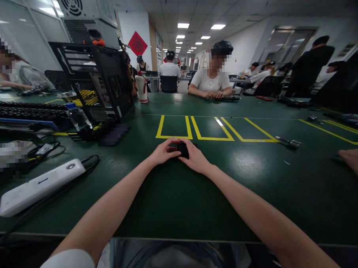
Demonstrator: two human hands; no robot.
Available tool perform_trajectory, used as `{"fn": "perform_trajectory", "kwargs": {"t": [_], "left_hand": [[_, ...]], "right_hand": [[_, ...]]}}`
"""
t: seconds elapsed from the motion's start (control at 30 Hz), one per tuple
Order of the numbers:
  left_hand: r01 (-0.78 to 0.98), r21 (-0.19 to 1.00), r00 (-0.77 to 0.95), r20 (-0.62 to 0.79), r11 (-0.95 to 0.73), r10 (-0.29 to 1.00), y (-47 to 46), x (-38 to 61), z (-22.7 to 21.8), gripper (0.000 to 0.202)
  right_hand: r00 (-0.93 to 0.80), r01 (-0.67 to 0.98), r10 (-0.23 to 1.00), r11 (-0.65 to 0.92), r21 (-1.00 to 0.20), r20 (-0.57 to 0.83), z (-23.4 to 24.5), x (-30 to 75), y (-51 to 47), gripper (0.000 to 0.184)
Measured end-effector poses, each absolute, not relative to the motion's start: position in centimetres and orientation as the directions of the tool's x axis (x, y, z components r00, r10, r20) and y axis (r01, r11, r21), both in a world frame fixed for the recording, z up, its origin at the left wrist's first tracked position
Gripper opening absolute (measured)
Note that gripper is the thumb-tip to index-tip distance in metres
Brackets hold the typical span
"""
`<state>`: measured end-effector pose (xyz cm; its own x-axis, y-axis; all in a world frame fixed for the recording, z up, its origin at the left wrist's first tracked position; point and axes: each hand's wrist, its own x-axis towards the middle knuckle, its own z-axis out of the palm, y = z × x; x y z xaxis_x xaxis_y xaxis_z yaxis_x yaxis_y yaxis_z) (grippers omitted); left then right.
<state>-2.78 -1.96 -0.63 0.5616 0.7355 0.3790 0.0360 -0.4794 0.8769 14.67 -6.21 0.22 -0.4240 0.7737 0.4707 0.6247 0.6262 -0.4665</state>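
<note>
In the head view, my left hand (pixel 164 152) and right hand (pixel 195 157) pinch a small black object (pixel 183 149) between their fingers, over the green table (pixel 182 201). Yellow tape outlines (pixel 215 139) lie just beyond my hands, a white power strip (pixel 41 188) well left, another person's hand (pixel 354 158) well right.

There was one left hand (pixel 162 152) and one right hand (pixel 194 156), with one small black object (pixel 183 149) between them; there was one green table (pixel 182 205), bearing three yellow tape outlines (pixel 216 139) near the middle, one blue-capped bottle (pixel 78 118), one white cup (pixel 142 89) and one open black computer case (pixel 115 87). One co-worker's hand (pixel 353 158) showed at the right edge; one person (pixel 211 83) sat directly across; one large red diamond sign (pixel 138 43) hung behind.
</note>
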Motion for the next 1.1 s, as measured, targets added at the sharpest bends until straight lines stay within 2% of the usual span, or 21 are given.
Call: {"fn": "perform_trajectory", "kwargs": {"t": [0.1,0.3,0.47,0.63,0.83,0.97,1.1], "left_hand": [[0.045,0.876,0.566,0.374,-0.48,0.735,-2.1,-2.9,-0.5,0.041],[0.048,0.913,0.583,0.304,-0.406,0.753,-2.1,-3.0,-0.6,0.038],[0.049,0.938,0.558,0.26,-0.344,0.788,-2.1,-2.6,-0.5,0.025],[-0.049,0.908,0.555,0.37,-0.415,0.745,-2.0,-2.3,-0.5,0.017],[-0.041,0.898,0.54,0.389,-0.438,0.747,-1.8,-2.5,-0.6,0.04],[-0.027,0.914,0.551,0.351,-0.404,0.757,-1.2,-2.4,-0.9,0.037],[-0.035,0.901,0.565,0.374,-0.431,0.736,-1.0,-2.4,-1.0,0.038]], "right_hand": [[-0.426,0.627,0.777,0.623,-0.467,0.464,0.2,14.7,-6.3,0.058],[-0.422,0.627,0.776,0.624,-0.467,0.47,0.0,14.7,-6.1,0.058],[-0.422,0.627,0.76,0.638,-0.447,0.494,-0.2,14.7,-5.9,0.059],[-0.425,0.627,0.757,0.641,-0.442,0.496,-0.1,14.7,-6.1,0.059],[-0.428,0.624,0.757,0.642,-0.444,0.494,0.0,14.6,-6.1,0.058],[-0.412,0.628,0.751,0.644,-0.437,0.516,-0.2,14.6,-5.7,0.058],[-0.426,0.621,0.736,0.661,-0.421,0.527,-0.4,14.6,-5.5,0.061]]}}
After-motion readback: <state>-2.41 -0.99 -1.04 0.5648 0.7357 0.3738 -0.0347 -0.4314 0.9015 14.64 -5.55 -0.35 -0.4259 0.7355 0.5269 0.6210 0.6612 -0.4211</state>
